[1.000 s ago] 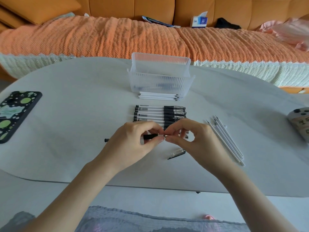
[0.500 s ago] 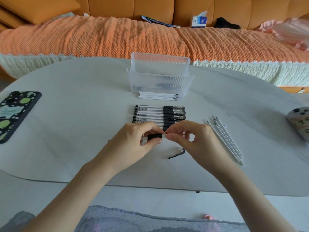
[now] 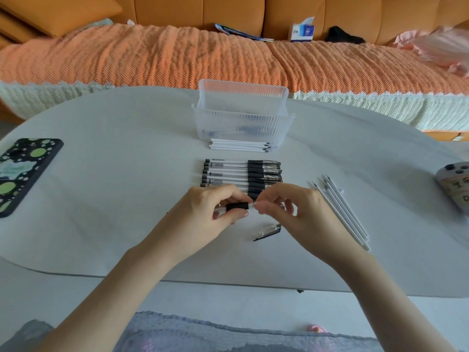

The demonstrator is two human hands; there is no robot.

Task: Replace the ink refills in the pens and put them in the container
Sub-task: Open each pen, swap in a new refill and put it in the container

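Curled round the black rubber sleeve of one pen (image 3: pixel 237 206), the left grip (image 3: pixel 208 212) holds it level just above the tabletop (image 3: pixel 114 199), while the right grip (image 3: pixel 302 212) pinches the pen's clear tip end between thumb and forefinger, apparently working at the nosepiece. This pen should be light and stiff, with a slick clear barrel, so the rubber sleeve is the sure hold; the fine threads and the refill tip want gentle fingers. Counting from the left: one phone (image 3: pixel 22 174), well apart from the grips. Just beyond the grips is a row of pens (image 3: pixel 241 174), at least six showing and some hidden. Farther beyond, about five white refills (image 3: pixel 241 146) lie against one clear container (image 3: pixel 241 123). Just nearer than the right grip lies one loose cap (image 3: pixel 267 231). To its right lie four or five spare refills (image 3: pixel 340 209).
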